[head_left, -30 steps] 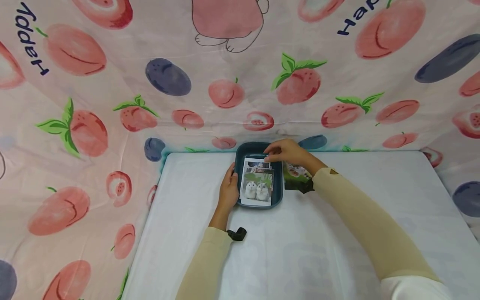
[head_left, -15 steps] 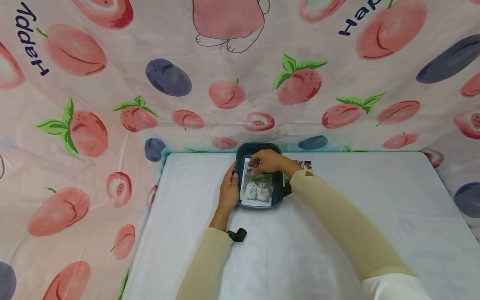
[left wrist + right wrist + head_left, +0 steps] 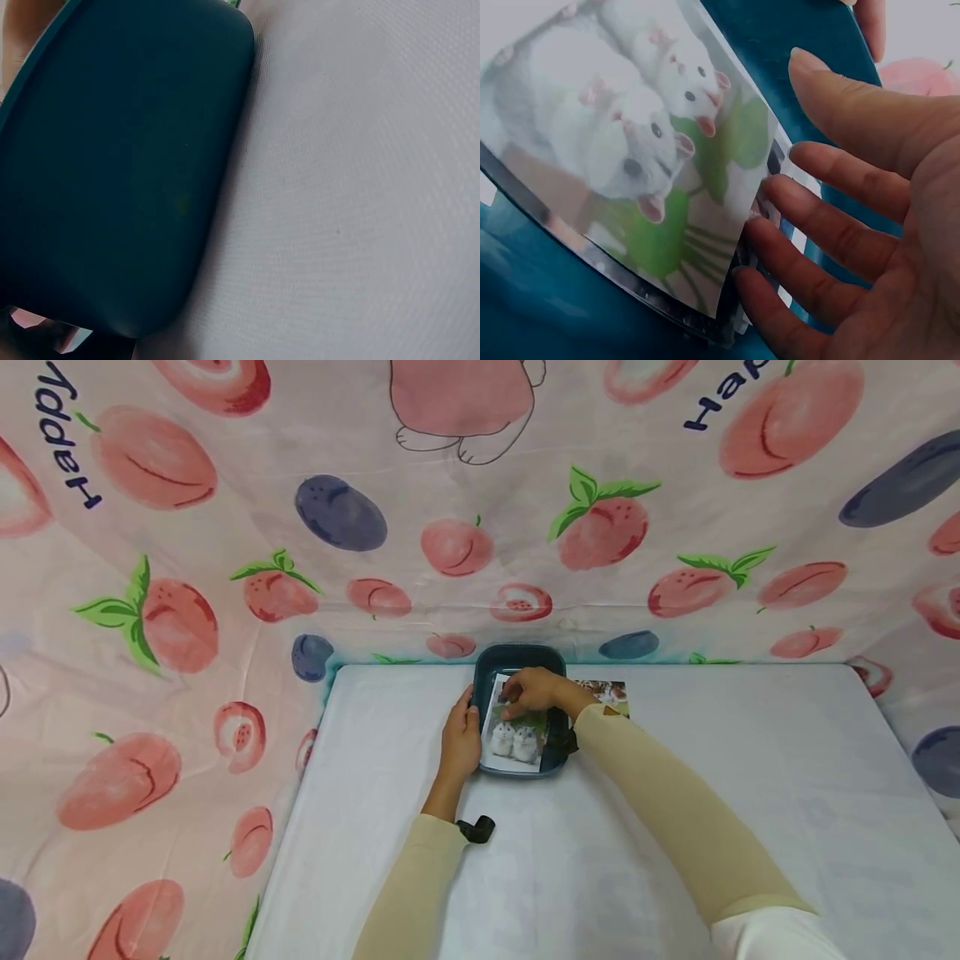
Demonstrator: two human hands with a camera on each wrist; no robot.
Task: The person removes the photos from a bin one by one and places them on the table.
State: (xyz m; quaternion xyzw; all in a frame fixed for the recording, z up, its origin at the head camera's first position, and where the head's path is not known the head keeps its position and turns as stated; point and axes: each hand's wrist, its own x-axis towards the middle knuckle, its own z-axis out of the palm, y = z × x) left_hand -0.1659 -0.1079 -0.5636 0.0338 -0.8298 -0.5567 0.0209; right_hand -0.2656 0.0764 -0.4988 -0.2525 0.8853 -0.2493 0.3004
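A dark teal tray [image 3: 557, 727] is at the back of the white table, with a small stack of photo cards inside. On top lies a photo card of two white hamsters [image 3: 514, 745] with green leaves. My left hand [image 3: 459, 739] holds the tray's left side, thumb at the rim. My right hand [image 3: 536, 689] is over the tray. In the right wrist view its fingertips touch the edge of the stack beside the hamster photo card [image 3: 592, 112], fingers extended and thumb [image 3: 832, 94] apart. The left wrist view shows mostly the tray's outer wall [image 3: 127, 165].
Right of the tray lies another picture card [image 3: 611, 693], partly hidden by my right forearm. A fruit-patterned cloth [image 3: 450, 589] hangs just behind the table's back edge. White cloth covers the tabletop [image 3: 360, 760]. A black wrist strap piece [image 3: 477, 829] juts from my left wrist.
My right hand has moved left and down from the tray's far right corner onto the photo cards. The stack has shifted slightly and tilted. My left hand stays at the tray.
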